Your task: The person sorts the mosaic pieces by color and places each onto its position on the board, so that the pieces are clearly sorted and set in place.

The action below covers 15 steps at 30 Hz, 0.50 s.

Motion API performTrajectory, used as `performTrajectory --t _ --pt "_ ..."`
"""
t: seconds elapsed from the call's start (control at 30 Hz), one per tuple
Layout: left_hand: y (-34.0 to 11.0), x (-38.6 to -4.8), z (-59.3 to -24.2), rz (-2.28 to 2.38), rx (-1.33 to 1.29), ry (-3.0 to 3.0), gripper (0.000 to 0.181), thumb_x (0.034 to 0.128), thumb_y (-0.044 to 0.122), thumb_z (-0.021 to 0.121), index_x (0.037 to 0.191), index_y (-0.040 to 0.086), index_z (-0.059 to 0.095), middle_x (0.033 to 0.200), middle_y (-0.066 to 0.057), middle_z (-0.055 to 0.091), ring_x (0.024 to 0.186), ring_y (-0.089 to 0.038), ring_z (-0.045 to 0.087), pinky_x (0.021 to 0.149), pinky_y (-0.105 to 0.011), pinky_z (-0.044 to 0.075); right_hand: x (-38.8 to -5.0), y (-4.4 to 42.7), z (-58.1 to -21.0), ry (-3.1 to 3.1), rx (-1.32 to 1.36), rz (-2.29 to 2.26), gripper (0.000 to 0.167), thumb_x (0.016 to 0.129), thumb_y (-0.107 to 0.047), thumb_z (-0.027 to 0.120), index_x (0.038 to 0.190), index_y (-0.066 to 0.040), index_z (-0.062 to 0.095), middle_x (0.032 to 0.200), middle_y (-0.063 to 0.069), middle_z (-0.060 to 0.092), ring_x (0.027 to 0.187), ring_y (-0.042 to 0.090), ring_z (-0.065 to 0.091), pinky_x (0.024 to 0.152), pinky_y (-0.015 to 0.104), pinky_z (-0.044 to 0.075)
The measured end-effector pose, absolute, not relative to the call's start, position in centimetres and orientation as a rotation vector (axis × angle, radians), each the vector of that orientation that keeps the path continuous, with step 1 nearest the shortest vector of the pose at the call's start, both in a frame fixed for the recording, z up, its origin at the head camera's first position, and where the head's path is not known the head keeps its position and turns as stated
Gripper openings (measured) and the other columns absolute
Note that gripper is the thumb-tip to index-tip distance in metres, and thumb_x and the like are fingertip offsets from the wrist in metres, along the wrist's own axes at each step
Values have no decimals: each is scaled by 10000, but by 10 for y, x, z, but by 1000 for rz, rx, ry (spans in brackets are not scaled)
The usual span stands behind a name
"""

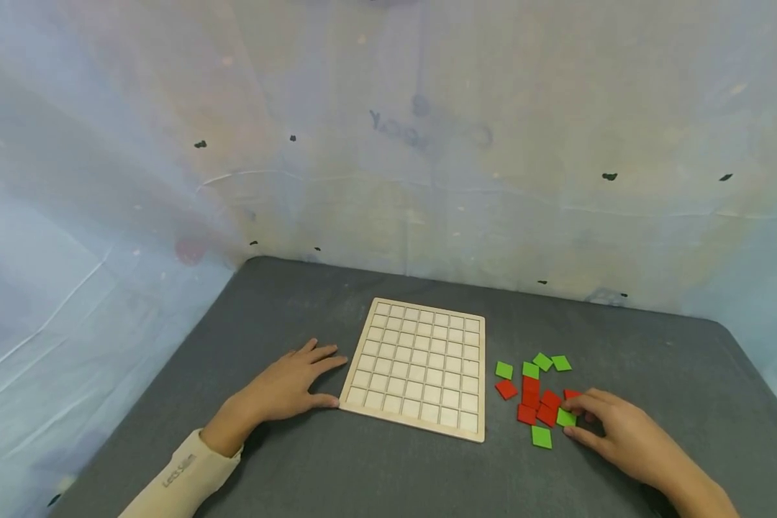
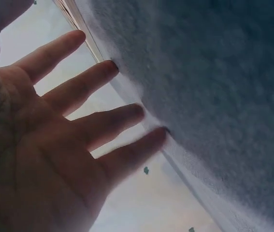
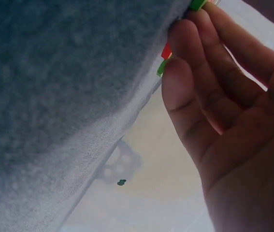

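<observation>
The left hand [image 1: 283,385] lay spread at the left edge of the grid board [image 1: 417,357] in the head view; right of the board, the right hand [image 1: 621,434] pinched a green tile [image 1: 566,418] beside red tiles [image 1: 526,414]. The left wrist view showed straight, parted fingers holding nothing. In the right wrist view, bent fingers ended at slivers of green. These thin tiles looked light, stiff and slidable, best taken by opposite edges.
</observation>
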<state>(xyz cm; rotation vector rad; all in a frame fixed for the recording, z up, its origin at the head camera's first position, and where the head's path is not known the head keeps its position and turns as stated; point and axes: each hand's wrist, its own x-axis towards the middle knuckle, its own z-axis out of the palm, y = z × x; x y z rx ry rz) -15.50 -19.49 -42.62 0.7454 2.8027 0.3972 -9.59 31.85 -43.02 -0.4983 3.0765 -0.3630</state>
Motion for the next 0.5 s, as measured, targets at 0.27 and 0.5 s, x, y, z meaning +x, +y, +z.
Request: performTrajectory --t 0.27,0.5 --pt "-188 -154 -426 454 773 2800 710 879 522 700 1485 217 491 1538 -16 474 1479 -342 351 1111 -618 368 -95 317 -431 3127 -529 -289 232 805 -433 807 996 -365 695 875 -226 547 736 -94 461 607 232 459" --pt "-183 -153 -426 417 805 2825 668 876 478 722 1457 210 530 1512 -24 504 1449 -342 399 1081 -598 414 -95 316 -428 3181 -514 -270 273 786 -415 828 1020 -329 717 967 -186 627 771 -44 554 636 268 509"
